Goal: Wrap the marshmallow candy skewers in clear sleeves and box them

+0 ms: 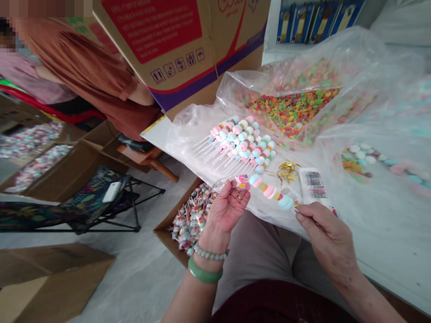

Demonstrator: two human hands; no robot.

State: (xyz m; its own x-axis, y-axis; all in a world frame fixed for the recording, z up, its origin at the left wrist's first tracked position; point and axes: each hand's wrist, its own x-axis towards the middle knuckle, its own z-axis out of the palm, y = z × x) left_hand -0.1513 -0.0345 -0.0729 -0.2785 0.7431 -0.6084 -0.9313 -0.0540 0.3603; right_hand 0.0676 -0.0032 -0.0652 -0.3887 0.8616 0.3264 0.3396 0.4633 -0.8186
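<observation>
A marshmallow skewer [269, 191], strung with pink, white and blue marshmallows and coloured rings, slants between my hands. The thumb and fingertips of my right hand [325, 237] pinch its lower right end. My left hand [229, 204], palm up, has thumb and fingers closed on a clear plastic wrapper [241, 182] with a colourful print. The skewer's upper left end meets the wrapper; whether it is inside, I cannot tell. Just beyond lies a pile of similar skewers [243, 139], their white sticks pointing toward me. Gold twist ties [287, 171] lie beside a packet of printed wrappers [314, 185].
Clear bags of ring candies [292, 107] and marshmallows [397, 166] cover the table's right side. A large carton [188, 49] stands at the back. Below left, a box [193, 215] holds wrapped skewers. A folding chair [101, 193] and seated people [87, 67] are at left.
</observation>
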